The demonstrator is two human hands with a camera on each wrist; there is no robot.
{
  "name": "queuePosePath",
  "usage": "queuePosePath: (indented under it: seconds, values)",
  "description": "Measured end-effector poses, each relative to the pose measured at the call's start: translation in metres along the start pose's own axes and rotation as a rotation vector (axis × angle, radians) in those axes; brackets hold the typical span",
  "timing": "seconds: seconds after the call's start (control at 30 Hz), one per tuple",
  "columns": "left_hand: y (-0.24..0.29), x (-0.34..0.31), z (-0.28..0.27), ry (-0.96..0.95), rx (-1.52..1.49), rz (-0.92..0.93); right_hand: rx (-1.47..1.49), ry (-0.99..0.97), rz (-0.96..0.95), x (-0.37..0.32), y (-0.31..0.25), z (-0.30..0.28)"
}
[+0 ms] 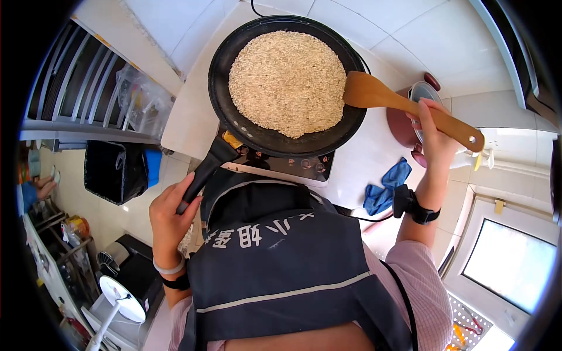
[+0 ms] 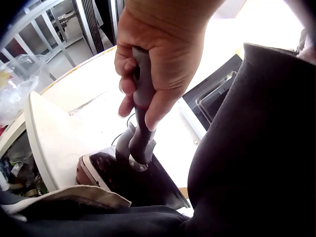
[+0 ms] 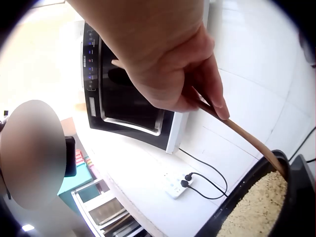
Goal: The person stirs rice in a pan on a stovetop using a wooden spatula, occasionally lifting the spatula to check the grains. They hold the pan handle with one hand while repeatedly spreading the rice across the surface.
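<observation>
A black frying pan (image 1: 220,99) holds a broad, flat layer of pale grains (image 1: 287,82) that look like sesame seeds. My left hand (image 1: 167,213) grips the pan's black handle (image 1: 204,174); the left wrist view shows fingers and thumb wrapped round the end of that handle (image 2: 143,94). In my right hand (image 1: 436,131) is a wooden spatula (image 1: 386,98), held by its shaft. The spatula's blade rests at the right edge of the grains, inside the pan wall. From the right wrist, the spatula (image 3: 249,138) slants down to the grains (image 3: 256,205).
Below the pan is an induction cooker (image 1: 293,167) on a white counter. To its right lie a blue cloth (image 1: 387,186) and a dark red pot (image 1: 401,120). A black bin (image 1: 114,172) stands at left. The right wrist view shows an oven (image 3: 131,89) and a power strip (image 3: 175,185).
</observation>
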State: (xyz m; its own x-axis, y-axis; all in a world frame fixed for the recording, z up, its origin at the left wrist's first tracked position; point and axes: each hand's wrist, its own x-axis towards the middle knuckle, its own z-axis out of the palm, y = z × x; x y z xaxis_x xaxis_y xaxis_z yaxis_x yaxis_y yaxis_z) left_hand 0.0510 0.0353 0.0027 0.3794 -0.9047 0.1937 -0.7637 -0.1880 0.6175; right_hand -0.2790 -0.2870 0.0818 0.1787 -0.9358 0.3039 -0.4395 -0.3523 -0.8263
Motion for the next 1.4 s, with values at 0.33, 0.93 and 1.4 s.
queuePosePath:
  seconds: [0.33, 0.93, 1.4]
  values:
    - [-0.001, -0.001, -0.001, -0.025, -0.009, -0.002, 0.54, -0.067, 0.278, 0.069, 0.058, 0.1]
    - [-0.004, -0.002, 0.001, -0.019, 0.014, 0.026, -0.002, -0.835, -0.617, -0.01, -0.056, -0.02]
    - [-0.002, -0.001, 0.001, -0.013, 0.017, 0.019, 0.083, -0.477, -0.483, -0.005, -0.01, 0.102]
